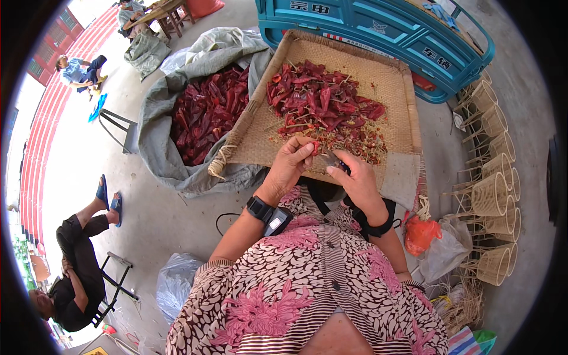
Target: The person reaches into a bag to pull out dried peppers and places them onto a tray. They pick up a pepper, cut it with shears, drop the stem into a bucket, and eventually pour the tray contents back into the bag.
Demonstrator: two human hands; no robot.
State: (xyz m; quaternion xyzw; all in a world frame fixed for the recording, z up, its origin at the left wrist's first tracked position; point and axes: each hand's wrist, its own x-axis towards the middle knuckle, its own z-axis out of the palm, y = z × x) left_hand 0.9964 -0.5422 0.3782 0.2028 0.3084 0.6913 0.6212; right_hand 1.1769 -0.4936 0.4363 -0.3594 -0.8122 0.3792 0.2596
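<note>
My left hand (290, 164) is closed, pinching a small red dried chili pepper (315, 148) between thumb and fingertips. Closed round the dark handle of a pair of scissors (342, 168), my right hand (362, 184) holds the metal blades just right of the pepper. Both hands are over the near edge of a shallow woven tray (254, 139). On the tray lies a heap of dried red chilies (322, 97), with cut stems and seeds (361, 139) scattered nearer to me. The scissors are partly hidden by my fingers.
Left of the tray stands a wide grey sack (157, 127) full of red chilies (207, 112). A teal cargo vehicle bed (367, 29) is behind it. Wicker baskets (493, 195) line the right side, near plastic bags (421, 235). One person in black (80, 284) sits at left.
</note>
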